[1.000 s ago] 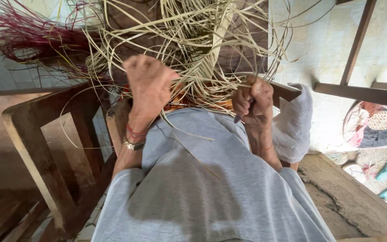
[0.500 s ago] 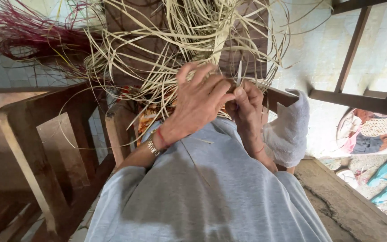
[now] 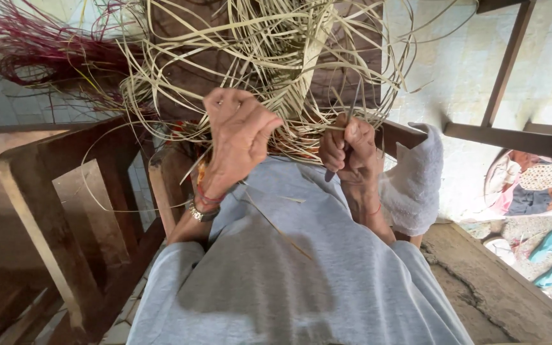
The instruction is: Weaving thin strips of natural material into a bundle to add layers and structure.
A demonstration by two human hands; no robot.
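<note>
A tangled bundle of pale straw-coloured strips (image 3: 269,57) spreads in front of me, over my lap in grey cloth (image 3: 289,268). My left hand (image 3: 237,137) is closed in a fist around some of these strips, raised above my lap, with a watch and a red thread at the wrist. My right hand (image 3: 349,150) grips a thin knife-like tool whose blade points up into the strips, its dark handle end showing below the fist, and pinches a strip against it. The two hands are a short way apart.
Dark red strips (image 3: 39,51) lie at the upper left. A wooden chair (image 3: 46,191) stands at my left, another wooden frame (image 3: 512,134) at the right. A white towel (image 3: 413,185) hangs beside my right arm. Clothes (image 3: 531,188) and turquoise sandals (image 3: 551,255) lie on the floor.
My left hand, which half a second ago touched my right hand by the blade, has pulled back left and closed into a fist. The right hand dropped slightly.
</note>
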